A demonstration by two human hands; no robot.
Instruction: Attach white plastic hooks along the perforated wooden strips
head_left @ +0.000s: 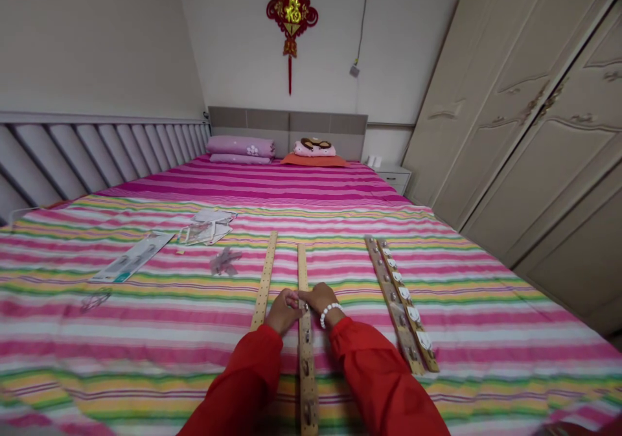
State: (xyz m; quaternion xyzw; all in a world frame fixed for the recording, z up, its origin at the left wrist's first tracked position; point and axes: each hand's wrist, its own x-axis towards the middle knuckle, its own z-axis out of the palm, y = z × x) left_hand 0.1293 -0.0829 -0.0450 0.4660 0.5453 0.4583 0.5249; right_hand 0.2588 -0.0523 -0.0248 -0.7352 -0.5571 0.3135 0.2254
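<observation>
A narrow wooden strip [302,267] with holes lies lengthwise on the striped bedspread, between my forearms. Small metal clips [306,366] sit along its near half. My left hand [285,311] curls at the strip's left edge, its fingers closed; what they pinch is hidden. From the right, my right hand [319,298] reaches over the strip with fingers pressed together on a small shiny metal clip [306,307]. White beads circle the right wrist. Just left of my hands lies another holed wooden strip [264,280], without clips.
On the right lie a strip with metal pieces [391,297] and a strip with white tags [407,297]. Leftward are a flat clear package [133,258], papers [208,225], small plastic bags [225,261] and a clear crumpled bit [96,298]. Folded bedding [240,146] rests by the headboard [321,122].
</observation>
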